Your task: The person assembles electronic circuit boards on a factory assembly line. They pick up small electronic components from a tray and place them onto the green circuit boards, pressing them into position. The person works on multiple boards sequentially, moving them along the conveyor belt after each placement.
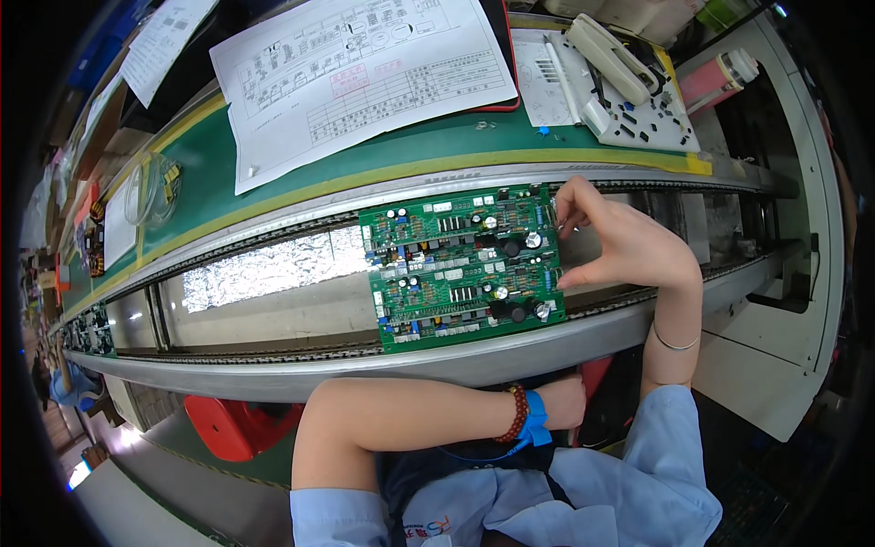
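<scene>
A green circuit board (pixel 460 283), full of small parts and laid out as two like halves, lies flat across the two rails of a conveyor. My right hand (pixel 629 242) is at its right edge, with curled fingers and thumb against that edge a little apart from each other. Whether a small part sits between the fingertips is too small to tell. My left forearm lies across my body in front of the near rail. At its end, my left hand (pixel 562 403) is past a blue wrist strap (pixel 531 424) and beaded bracelet; its fingers are hidden.
Behind the far rail (pixel 273 202), a printed drawing sheet (pixel 365 73) lies on a green bench. Farther right are a white tray (pixel 638 114) of small black parts, a cream handheld tool (pixel 612 56) and a pink bottle (pixel 720 80). A red stool (pixel 223 427) stands below left.
</scene>
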`<state>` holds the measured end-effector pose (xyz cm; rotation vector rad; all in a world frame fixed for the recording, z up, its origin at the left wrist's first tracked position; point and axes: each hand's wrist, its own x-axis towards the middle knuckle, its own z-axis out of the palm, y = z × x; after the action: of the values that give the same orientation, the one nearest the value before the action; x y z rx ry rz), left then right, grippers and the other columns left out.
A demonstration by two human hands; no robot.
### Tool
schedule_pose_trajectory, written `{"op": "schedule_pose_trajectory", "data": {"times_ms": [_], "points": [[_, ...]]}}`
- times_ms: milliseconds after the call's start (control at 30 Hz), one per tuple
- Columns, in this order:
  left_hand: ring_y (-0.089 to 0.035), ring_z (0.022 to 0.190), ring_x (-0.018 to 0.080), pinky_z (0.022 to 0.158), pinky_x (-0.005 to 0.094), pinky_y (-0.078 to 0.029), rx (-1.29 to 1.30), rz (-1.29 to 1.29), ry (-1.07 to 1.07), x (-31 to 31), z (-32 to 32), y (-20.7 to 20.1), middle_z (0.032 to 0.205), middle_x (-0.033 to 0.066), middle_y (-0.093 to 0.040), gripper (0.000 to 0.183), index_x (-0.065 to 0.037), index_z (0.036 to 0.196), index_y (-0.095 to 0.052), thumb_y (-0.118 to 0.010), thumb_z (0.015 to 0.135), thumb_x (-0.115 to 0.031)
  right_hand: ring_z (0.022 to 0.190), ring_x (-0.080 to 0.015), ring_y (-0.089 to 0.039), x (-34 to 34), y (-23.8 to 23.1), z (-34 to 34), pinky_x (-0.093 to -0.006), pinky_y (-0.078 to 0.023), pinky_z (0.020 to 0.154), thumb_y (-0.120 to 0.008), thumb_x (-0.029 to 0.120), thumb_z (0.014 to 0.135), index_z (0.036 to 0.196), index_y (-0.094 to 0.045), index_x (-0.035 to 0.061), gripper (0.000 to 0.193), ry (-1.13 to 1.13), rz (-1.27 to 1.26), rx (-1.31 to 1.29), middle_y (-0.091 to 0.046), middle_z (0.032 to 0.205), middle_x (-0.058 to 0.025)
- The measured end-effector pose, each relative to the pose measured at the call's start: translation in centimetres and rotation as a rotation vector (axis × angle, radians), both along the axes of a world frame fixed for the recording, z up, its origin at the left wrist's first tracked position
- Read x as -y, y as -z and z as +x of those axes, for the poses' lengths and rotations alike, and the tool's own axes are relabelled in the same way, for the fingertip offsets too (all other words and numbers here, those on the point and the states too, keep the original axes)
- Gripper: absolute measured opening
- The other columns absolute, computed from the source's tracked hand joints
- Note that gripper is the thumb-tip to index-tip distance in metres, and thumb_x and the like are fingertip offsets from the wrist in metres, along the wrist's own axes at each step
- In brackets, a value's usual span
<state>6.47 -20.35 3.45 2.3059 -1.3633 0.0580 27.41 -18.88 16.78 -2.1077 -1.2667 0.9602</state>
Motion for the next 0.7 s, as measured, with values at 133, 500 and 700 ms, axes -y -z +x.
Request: {"op": "schedule_pose_trajectory", "data": {"times_ms": [133,500,700], "points": [[-0.057,0.069,0.0192,0.062,0.0316,-0.038,0.014,0.059,0.046,0.0,0.4,-0.6,0.068,0.0034,-0.061,0.014,-0.007,0.07,-0.065,-0.057,0.072,-0.018,0.091,-0.0246,-0.059,-0.2,-0.6,0.0,-0.0351,-0.046,0.081,-0.084,0.019,0.06,0.105,-0.038,0.0033,0.066,0.023,-0.111,-0.044,-0.051,0.098,-0.0102],[-0.057,0.068,0.0191,0.061,0.0315,-0.038,-0.031,0.018,0.072,-0.1,0.4,-0.4,0.067,0.0029,-0.061,0.013,-0.007,0.07,-0.065,-0.057,0.071,-0.018,0.074,-0.0233,-0.062,0.3,-0.6,-0.1,-0.0332,-0.048,0.066,-0.073,0.024,0.076,0.1,-0.039,0.003,0.047,0.122,0.055,-0.041,-0.059,0.081,-0.0119],[-0.056,0.067,0.019,0.059,0.0311,-0.038,0.001,0.039,0.064,-0.1,0.4,-0.6,0.067,0.0032,-0.061,0.013,-0.007,0.069,-0.065,-0.058,0.07,-0.018,0.062,-0.0158,-0.053,-0.5,-0.3,0.1,-0.0279,-0.044,0.058,-0.062,0.02,0.086,0.091,-0.042,0.0014,0.028,0.394,0.16,0.178,-0.056,0.069,-0.0093]]}}
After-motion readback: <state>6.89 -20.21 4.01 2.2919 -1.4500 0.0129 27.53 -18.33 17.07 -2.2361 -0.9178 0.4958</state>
